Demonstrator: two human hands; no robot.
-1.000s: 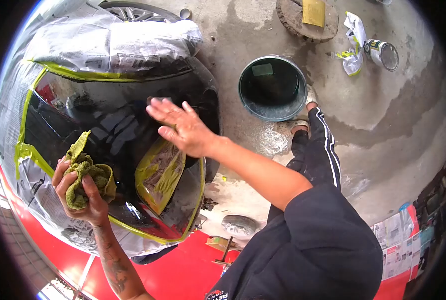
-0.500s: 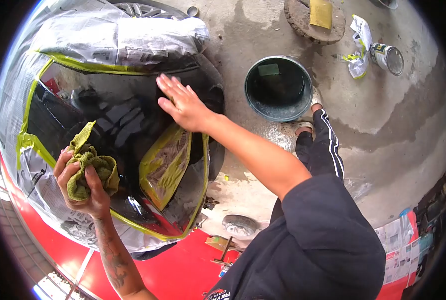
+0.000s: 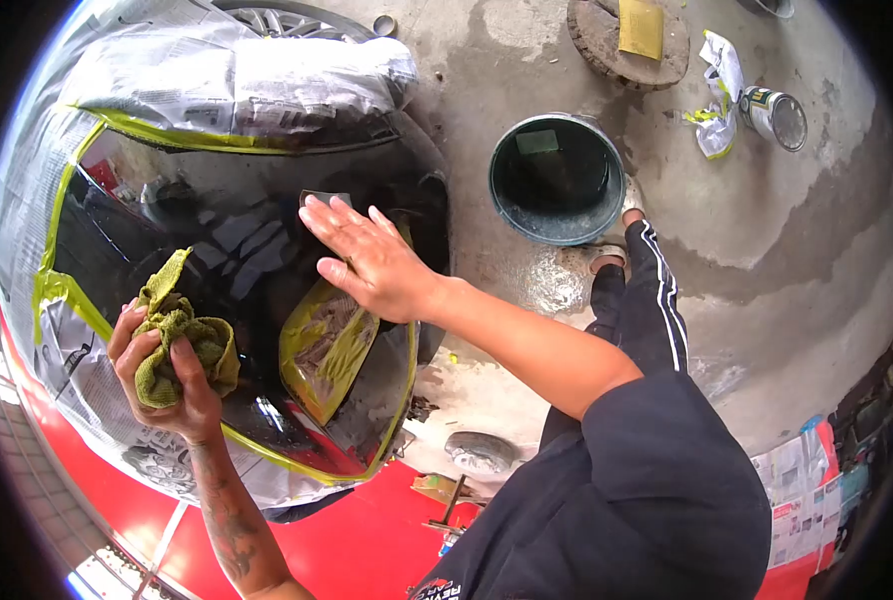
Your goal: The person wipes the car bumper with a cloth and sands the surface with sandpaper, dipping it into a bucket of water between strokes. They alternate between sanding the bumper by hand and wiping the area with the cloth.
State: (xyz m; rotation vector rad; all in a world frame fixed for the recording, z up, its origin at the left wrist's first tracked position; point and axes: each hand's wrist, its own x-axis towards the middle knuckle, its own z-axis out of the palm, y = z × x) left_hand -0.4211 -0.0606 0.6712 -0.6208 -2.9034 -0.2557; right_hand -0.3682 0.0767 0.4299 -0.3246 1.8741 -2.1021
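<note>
My left hand point(image 3: 172, 385) is closed round a crumpled green cloth point(image 3: 182, 345), held above the left part of the dark glossy car panel point(image 3: 237, 240). Farther right, my right hand point(image 3: 377, 265) lies flat with its fingers stretched out and the thumb apart. From under its fingertips shows the edge of a small dark grey sheet point(image 3: 321, 194), which looks like sandpaper, against the panel. Yellow-green tape point(image 3: 187, 134) borders the panel. A taped-over light point(image 3: 329, 345) sits just below my right hand.
Newspaper masking point(image 3: 307, 80) covers the car around the panel. A dark bucket point(image 3: 557, 228) of water stands on the wet concrete floor near my feet. Beyond are a round stool point(image 3: 597, 50) with a yellow sheet point(image 3: 642, 28), a tin can point(image 3: 775, 118) and a plastic bag point(image 3: 722, 70).
My right hand has slid down the view, nearer the taped light, and the edge of the grey sheet now shows. The left hand and cloth have hardly moved.
</note>
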